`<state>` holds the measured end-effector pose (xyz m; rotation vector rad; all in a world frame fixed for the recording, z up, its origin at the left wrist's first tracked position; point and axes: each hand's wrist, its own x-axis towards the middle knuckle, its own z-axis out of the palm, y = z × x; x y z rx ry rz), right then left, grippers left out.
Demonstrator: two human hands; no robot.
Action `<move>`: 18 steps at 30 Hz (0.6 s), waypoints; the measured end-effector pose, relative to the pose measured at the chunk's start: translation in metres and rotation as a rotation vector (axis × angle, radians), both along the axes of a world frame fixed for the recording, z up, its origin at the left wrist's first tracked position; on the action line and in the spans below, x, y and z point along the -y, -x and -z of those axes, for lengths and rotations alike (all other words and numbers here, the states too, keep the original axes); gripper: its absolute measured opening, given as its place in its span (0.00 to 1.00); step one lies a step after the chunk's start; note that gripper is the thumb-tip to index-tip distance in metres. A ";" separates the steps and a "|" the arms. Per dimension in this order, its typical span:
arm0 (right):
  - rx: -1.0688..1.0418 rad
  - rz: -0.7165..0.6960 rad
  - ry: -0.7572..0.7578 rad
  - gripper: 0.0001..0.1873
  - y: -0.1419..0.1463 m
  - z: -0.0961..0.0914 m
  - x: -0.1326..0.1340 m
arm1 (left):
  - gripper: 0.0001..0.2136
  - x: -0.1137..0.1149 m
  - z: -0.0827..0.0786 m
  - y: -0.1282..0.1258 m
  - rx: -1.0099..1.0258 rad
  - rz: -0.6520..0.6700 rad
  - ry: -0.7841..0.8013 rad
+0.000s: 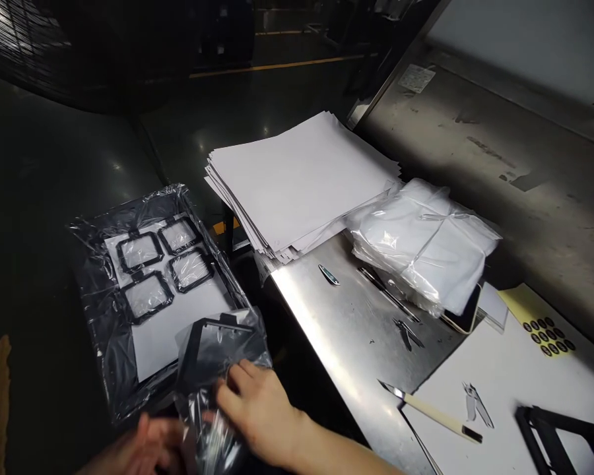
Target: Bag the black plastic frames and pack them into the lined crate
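A black square frame in a clear plastic bag [218,356] is held low at the left, off the edge of the steel table [346,330]. My right hand [257,409] grips the bag's lower part, fingers curled on the crinkled plastic. My left hand [148,442] holds the same bag from below, partly cut off by the picture's edge. Behind the bag lies a tray lined with plastic film [99,290], with a white sheet and several black frames [161,267] laid on it in a grid.
On the steel table lie a stack of white paper [297,178], a bagged bundle of white sheets [426,244], tweezers [408,333], a craft knife [430,412], a yellow sheet with black dots [542,323] and another black frame [559,429].
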<state>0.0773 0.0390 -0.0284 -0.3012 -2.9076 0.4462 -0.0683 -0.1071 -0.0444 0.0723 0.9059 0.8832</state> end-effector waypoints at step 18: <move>-0.270 0.470 1.443 0.12 -0.007 0.052 0.014 | 0.18 -0.055 0.022 0.011 0.153 -1.117 0.351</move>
